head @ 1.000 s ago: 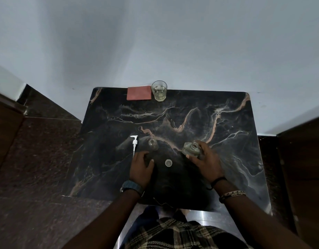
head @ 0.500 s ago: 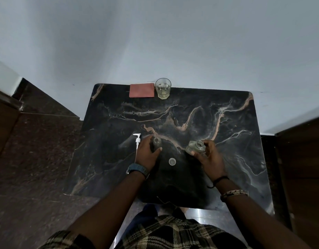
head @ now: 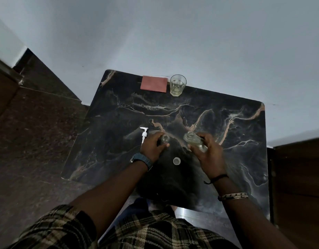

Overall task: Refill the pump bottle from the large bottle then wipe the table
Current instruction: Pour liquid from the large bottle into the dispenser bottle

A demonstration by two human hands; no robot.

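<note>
— Hands first: where are mine?

— Left hand (head: 152,147) is on the pump bottle (head: 165,139), near the middle of the dark marbled tabletop (head: 227,123). I see my fingers (head: 157,137) curled round the far side of it and my thumb lying across the near side, so I am gripping it. Its neck is open and faces up toward the camera.

— And the right?

— My right hand (head: 209,155) holds the large bottle (head: 193,141). It is clear glass or plastic, tilted, with its open mouth aimed up and left toward the pump bottle. The two mouths are near each other but apart. My fingers wrap the body from the right side; I cannot tell whether the bottle's base touches the tabletop. It is too dim to read how much liquid either bottle contains.

— Where are the tops?

— The white pump head (head: 144,134) lies flat on the tabletop just left of my left hand, its tube pointing toward me. A small round cap (head: 176,161) sits on the tabletop between my two wrists, nearer to me than both bottles.

— Anything at the back?

— A folded reddish cloth (head: 153,85) lies at the far edge, and a drinking glass (head: 178,85) with a little pale liquid stands just to its right, close against it. Both are well apart from my hands. I wear a watch (head: 141,159) on the left wrist and bands on the right.
</note>
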